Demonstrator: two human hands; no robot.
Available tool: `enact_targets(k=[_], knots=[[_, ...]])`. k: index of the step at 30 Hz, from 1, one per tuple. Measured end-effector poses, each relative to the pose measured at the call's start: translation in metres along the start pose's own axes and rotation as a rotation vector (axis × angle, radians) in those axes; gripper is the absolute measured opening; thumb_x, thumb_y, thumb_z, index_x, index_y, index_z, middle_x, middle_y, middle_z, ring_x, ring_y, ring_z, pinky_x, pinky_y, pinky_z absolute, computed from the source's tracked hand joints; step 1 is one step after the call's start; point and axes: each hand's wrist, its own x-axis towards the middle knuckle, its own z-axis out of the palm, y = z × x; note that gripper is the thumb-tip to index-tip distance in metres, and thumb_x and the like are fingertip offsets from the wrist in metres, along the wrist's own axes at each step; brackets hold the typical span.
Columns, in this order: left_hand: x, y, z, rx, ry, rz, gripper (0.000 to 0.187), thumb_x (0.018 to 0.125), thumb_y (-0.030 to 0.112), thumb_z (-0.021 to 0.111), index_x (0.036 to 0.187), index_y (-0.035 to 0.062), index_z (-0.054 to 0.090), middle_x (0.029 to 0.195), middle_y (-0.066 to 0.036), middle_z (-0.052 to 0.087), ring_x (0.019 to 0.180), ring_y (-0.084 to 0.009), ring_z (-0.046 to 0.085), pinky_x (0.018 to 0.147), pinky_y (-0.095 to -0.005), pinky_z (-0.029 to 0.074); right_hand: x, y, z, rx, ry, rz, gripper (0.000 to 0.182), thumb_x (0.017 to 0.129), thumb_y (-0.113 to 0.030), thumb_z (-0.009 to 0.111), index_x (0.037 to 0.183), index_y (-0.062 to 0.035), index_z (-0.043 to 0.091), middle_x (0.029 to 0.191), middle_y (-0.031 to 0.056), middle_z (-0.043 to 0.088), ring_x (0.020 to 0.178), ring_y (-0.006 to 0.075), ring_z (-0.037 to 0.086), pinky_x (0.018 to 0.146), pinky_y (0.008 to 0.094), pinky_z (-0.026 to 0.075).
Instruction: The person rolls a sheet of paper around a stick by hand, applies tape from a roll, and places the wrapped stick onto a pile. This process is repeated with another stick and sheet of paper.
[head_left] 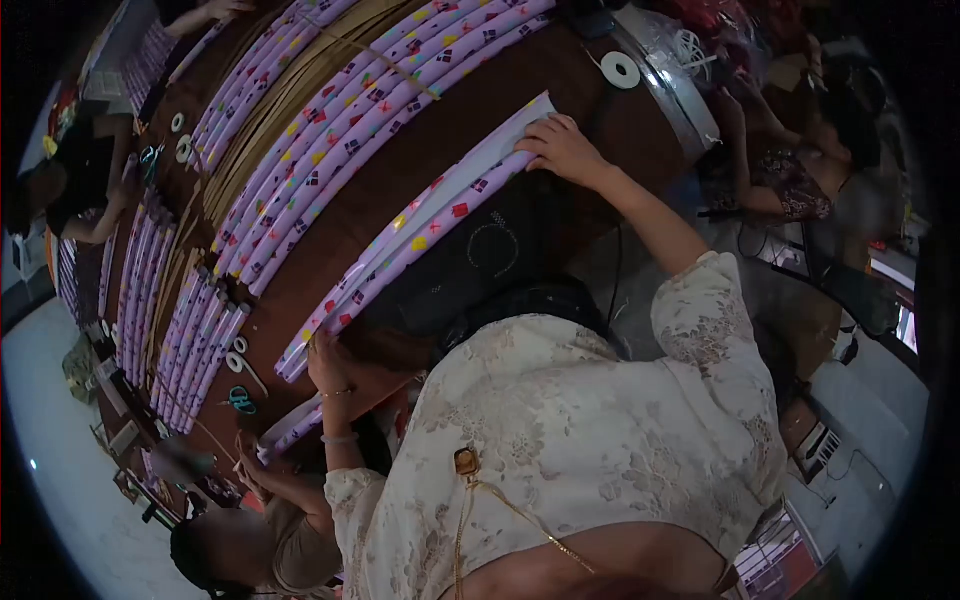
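A lilac wrapping paper roll point(440, 222) with a coloured gift-like print slants across my front, over the table's near edge. Its loose edge stands partly open, baring a pale inner side along the length. My right hand point(563, 147) grips the upper right end, fingers curled over the paper. At the lower left end, my left hand point(326, 366) holds the roll with its fingertips against the edge; part of that grip is hidden.
Many finished-looking lilac rolls point(330, 150) lie in rows on the brown table point(290, 310) with brown strips point(262, 112) among them. Tape rolls point(620, 70) and teal-handled scissors point(240, 401) lie around. Co-workers sit at the left, lower left and right; one person's hands point(252, 470) hold another roll.
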Motion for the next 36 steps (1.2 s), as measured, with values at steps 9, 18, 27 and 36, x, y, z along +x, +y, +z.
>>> enact_targets(k=[9,18,27,36], knots=[[0.01,0.005,-0.019,0.13,-0.089,-0.022,0.027,0.079,0.012,0.053,0.105,0.0081,0.055,0.108,-0.017,0.051,0.097,-0.0359,0.049,0.081,-0.0423,0.041,-0.005,-0.021,0.003,-0.119,0.162,0.141,0.033,0.073,-0.03,0.059,0.102,-0.0143,0.052,0.113,0.0039,0.049,0.117,0.0175,0.039,0.099,0.0402,0.023],[0.011,-0.012,-0.027,0.065,-0.109,-0.075,0.033,0.079,0.015,0.055,0.111,0.0048,0.052,0.109,-0.017,0.053,0.101,-0.0345,0.049,0.085,-0.04,0.04,0.0,-0.021,-0.014,0.035,0.096,0.187,0.028,0.077,-0.026,0.059,0.1,-0.0126,0.05,0.117,0.0058,0.046,0.117,0.0211,0.038,0.101,0.0403,0.023],[0.019,0.014,-0.041,-0.03,-0.094,-0.035,0.04,0.072,0.013,0.065,0.109,0.0067,0.05,0.109,-0.015,0.055,0.101,-0.0321,0.052,0.081,-0.0384,0.044,0.004,-0.02,-0.015,0.0,0.107,0.168,0.027,0.08,-0.025,0.057,0.102,-0.0119,0.05,0.12,0.0071,0.043,0.119,0.0221,0.036,0.101,0.0404,0.022],[0.014,0.003,-0.03,-0.089,0.036,-0.015,0.033,0.074,0.012,0.062,0.106,0.0069,0.054,0.108,-0.015,0.056,0.098,-0.031,0.054,0.08,-0.037,0.046,-0.012,-0.013,-0.03,0.099,0.35,0.293,0.036,0.077,-0.021,0.062,0.108,-0.0097,0.049,0.112,0.0077,0.043,0.109,0.0262,0.042,0.091,0.0397,0.033]])
